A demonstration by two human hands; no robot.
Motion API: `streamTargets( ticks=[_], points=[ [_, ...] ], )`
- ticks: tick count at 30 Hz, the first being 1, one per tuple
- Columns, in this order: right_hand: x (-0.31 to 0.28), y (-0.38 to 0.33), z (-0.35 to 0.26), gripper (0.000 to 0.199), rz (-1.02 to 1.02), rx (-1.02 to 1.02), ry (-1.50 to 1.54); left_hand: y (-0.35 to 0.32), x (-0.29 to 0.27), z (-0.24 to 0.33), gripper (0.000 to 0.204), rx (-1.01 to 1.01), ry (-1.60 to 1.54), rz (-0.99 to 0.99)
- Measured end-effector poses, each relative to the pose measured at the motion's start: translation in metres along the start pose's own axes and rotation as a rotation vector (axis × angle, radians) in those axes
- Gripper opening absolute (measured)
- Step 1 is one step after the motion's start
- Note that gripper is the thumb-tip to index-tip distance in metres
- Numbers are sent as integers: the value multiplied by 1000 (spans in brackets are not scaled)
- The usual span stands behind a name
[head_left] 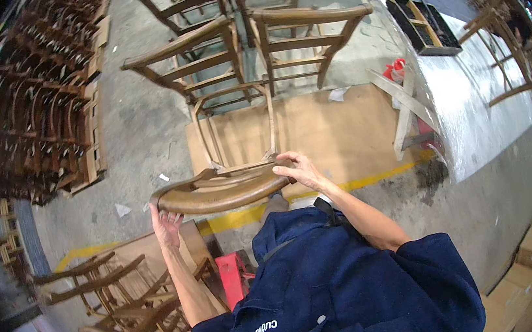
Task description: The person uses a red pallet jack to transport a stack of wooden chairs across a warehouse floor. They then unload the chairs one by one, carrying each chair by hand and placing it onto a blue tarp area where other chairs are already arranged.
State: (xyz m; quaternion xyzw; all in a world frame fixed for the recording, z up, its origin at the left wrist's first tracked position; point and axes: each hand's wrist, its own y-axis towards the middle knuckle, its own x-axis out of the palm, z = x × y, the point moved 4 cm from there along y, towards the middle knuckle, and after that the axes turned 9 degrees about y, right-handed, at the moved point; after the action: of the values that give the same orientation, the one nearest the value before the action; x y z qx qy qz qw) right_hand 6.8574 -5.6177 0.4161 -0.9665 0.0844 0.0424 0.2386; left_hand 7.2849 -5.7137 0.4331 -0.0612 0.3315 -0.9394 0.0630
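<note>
Wooden chairs just beyond the chair in both hands.

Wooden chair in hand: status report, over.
Left hand, right hand on opposite ends of top rail. Chair turned rail side nearest. Other chairs close beyond.

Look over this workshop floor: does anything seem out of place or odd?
Yes: white scraps lie loose on the concrete floor left of the held chair, looking like litter; a dark patch, perhaps a stain, mars it at right.
</note>
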Motion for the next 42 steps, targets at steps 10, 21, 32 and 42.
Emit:
streamTargets(
  ticks=[10,21,32,42],
  points=[
    [13,24,30,66,-46,726,721,42,34,12,44,-11,-205,-67],
    [-102,38,116,25,-46,449,721,-30,128,4,59,121,-159,-86],
    [-308,-24,118,17,93,307,749,-89,285,-67,54,-41,-169,-184],
    [-499,-149,121,61,701,352,1403,-151,482,-131,82,101,719,-721]
  ],
)
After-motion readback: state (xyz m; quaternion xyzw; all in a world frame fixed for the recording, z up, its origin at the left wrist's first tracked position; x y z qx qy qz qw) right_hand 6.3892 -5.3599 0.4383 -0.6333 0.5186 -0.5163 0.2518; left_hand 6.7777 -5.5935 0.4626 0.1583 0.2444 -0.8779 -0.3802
